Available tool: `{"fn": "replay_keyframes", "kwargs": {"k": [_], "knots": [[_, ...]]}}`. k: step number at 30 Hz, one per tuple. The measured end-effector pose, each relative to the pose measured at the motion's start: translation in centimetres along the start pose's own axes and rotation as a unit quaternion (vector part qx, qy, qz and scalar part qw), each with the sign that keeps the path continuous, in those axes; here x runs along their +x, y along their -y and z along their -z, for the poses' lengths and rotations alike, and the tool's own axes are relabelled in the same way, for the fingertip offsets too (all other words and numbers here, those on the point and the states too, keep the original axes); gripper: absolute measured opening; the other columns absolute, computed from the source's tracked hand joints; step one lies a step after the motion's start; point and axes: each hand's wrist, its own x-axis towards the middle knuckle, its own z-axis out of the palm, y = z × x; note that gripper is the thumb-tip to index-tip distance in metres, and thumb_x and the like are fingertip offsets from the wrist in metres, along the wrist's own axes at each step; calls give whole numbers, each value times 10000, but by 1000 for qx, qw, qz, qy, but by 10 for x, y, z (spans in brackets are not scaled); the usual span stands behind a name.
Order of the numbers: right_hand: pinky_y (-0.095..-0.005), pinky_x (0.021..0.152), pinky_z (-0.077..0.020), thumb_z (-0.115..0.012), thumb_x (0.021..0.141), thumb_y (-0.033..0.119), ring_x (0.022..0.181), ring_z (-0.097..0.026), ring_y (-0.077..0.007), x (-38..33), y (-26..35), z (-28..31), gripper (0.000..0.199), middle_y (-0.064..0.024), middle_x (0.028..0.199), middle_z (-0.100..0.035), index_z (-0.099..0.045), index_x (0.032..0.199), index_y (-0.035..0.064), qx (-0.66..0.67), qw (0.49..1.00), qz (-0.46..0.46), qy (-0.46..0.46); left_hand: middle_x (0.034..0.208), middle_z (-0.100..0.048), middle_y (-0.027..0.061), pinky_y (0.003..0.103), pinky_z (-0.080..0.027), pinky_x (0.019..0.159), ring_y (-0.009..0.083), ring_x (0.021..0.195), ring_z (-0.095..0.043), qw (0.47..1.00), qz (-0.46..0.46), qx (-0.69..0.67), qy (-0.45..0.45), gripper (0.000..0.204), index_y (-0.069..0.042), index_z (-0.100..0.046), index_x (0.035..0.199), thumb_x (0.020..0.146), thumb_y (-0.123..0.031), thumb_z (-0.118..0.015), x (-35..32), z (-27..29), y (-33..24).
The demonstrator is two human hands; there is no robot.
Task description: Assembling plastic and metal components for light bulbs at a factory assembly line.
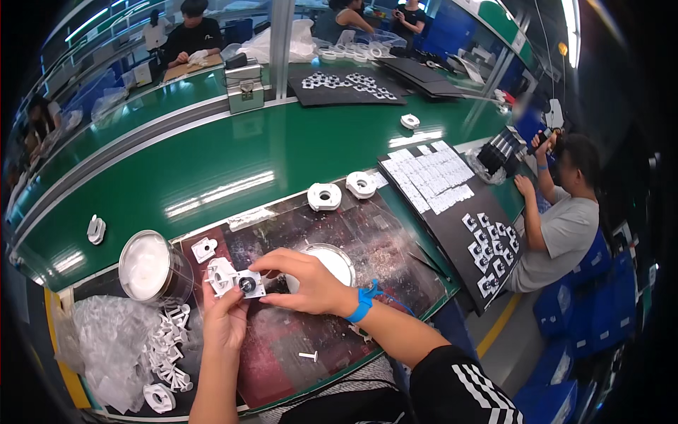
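Over the worn dark red work mat, my left hand [224,321] is closed around a white plastic housing [220,274]. My right hand [307,283], wearing a blue wrist strap [365,300], pinches the edge of a small white square plate with a black round centre [248,284]. Plate and housing meet side by side; whether they are joined I cannot tell. Just beyond them lies a flat white part [204,249]. Behind my right hand, partly hidden by it, stands a round white-filled container [328,265]. One white pin with a flat head [308,356] lies on the mat nearer me.
At left are a can of white material [146,267], a clear plastic bag [116,339] and piled white pins [169,350]. Two white round housings [324,197] sit at the mat's far edge. A black board [452,233] carries plates at right, beside a co-worker [572,212]. Beyond runs a green belt [212,169].
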Motion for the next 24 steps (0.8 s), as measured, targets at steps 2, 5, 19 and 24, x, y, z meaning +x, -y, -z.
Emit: {"fn": "replay_keyframes", "kwargs": {"k": [2, 5, 19, 24], "knots": [[-301, 846, -520, -784, 740, 59, 1000, -630, -225, -3, -2, -3, 466, -132, 1136, -624, -639, 1181, 37, 43, 998, -54, 10, 1274, -527, 101, 377, -535, 919, 250, 1130, -579, 999, 15, -10, 27, 713, -164, -300, 1440, 835, 121, -550, -1, 3, 5], [-311, 858, -522, -778, 762, 70, 1023, -624, -220, -6, -3, -8, 469, -123, 1139, -624, -635, 1208, 45, 85, 995, -55, -8, 1284, -525, 97, 382, -527, 935, 253, 1146, -569, 998, 34, -46, 39, 695, -159, -312, 1430, 838, 121, -546, -1, 8, 10], [-379, 1053, -422, -725, 805, -21, 1244, -532, -256, -10, -22, -21, 653, -176, 1357, -534, -447, 1392, 51, 273, 960, -58, -20, 1217, -556, 93, 377, -564, 867, 241, 1044, -623, 1000, 10, -28, -9, 640, -160, -342, 1372, 841, 81, -607, -3, -4, 7], [-407, 1062, -438, -717, 781, -76, 1237, -548, -291, -5, -16, -2, 633, -173, 1309, -545, -406, 1327, -5, 362, 925, -96, -73, 1239, -525, 133, 423, -565, 853, 315, 1014, -633, 999, 5, 53, -5, 490, -146, -340, 1380, 931, -110, -533, -12, -25, -10]]}}
